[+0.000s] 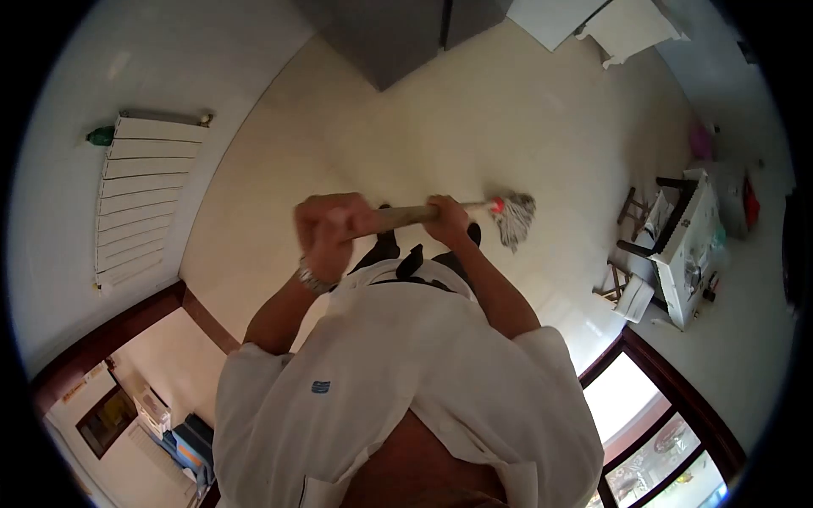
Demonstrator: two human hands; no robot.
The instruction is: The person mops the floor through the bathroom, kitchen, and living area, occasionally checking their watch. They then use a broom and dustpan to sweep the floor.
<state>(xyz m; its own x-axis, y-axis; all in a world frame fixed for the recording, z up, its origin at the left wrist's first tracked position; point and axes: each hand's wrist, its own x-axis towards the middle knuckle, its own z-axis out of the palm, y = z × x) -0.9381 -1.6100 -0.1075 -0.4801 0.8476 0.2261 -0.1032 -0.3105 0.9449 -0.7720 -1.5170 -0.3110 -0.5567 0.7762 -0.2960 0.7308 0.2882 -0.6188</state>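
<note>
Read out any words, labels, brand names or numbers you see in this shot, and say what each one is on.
None can be read.
Small blue mark on the white shirt: too blurred to read.
Papers on the white table: too small to read.
The mop and radiator show no text.

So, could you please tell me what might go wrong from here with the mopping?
1. The mop head is working toward the white table and stool; a wider stroke could knock them.
2. Both hands, left hand and right hand, grip the handle close to the body, so control of the far end may be weak.
</note>
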